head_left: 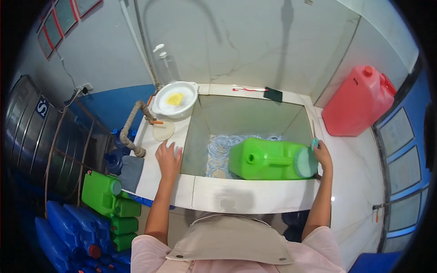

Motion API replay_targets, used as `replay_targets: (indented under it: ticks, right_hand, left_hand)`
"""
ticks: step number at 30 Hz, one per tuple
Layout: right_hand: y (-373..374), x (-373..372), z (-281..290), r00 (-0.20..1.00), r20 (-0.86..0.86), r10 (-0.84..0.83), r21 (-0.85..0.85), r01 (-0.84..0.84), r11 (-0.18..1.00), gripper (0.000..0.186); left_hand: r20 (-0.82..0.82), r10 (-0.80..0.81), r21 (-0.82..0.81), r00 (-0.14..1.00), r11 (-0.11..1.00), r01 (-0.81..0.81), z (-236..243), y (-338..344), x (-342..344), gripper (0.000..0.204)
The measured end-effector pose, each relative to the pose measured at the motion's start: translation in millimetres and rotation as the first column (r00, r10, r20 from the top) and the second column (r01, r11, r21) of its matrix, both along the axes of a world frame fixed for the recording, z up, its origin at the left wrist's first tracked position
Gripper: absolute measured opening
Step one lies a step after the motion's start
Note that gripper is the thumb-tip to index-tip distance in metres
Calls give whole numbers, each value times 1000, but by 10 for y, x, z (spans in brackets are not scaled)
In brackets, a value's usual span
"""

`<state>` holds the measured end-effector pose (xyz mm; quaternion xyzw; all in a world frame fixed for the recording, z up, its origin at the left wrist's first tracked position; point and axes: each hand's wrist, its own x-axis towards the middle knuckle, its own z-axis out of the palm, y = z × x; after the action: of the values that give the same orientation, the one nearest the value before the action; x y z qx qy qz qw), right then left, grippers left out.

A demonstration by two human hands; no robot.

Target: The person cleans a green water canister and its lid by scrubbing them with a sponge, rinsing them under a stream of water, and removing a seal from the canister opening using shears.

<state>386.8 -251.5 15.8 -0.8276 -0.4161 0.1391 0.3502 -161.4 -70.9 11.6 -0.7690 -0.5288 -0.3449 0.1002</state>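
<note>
**So, green jerrycan lying in the wash basin**

Okay, going left to right. Down on the floor at far left there's a pile of blue jerrycans (63, 232) with a few green jerrycans (109, 198) stacked beside them, probably parked there for their turn. On the tiled bench (236, 193) the left hand (168, 159) lies flat near the basin's corner, fingers spread and holding nothing; looks like it's just bracing. Behind it sits a white bowl (175, 98) with something yellow inside.

The basin (246, 113) holds water and some clear rings. The green jerrycan (268, 159) lies on its side in there, base turned to the right. The right hand (322, 154) is at that base, fingers curled around a small teal thing, maybe a brush, I can't tell. A red jerrycan (362, 102) leans against the wall at far right.
</note>
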Motion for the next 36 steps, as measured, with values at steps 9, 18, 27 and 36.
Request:
replay_targets:
  ticks: [9,18,27,36]
  right_hand:
    - [540,-1698,305,942,-169,288,265,-238,934,23]
    - [544,-2906,-27,959,243,148,515,-257,818,29]
    - [1577,-2401,145,583,-383,716,258,-677,689,42]
    - [1365,-2365,171,428,-650,628,637,-145,758,41]
  left_hand:
    - [774,-383,-160,503,651,742,194,-552,1894,24]
    - [859,-116,-283,499,705,650,-160,-494,1791,24]
    - [740,234,-649,631,492,579,-200,-1239,1509,46]
    - [335,-575,-169,747,743,648,108,-584,1662,42]
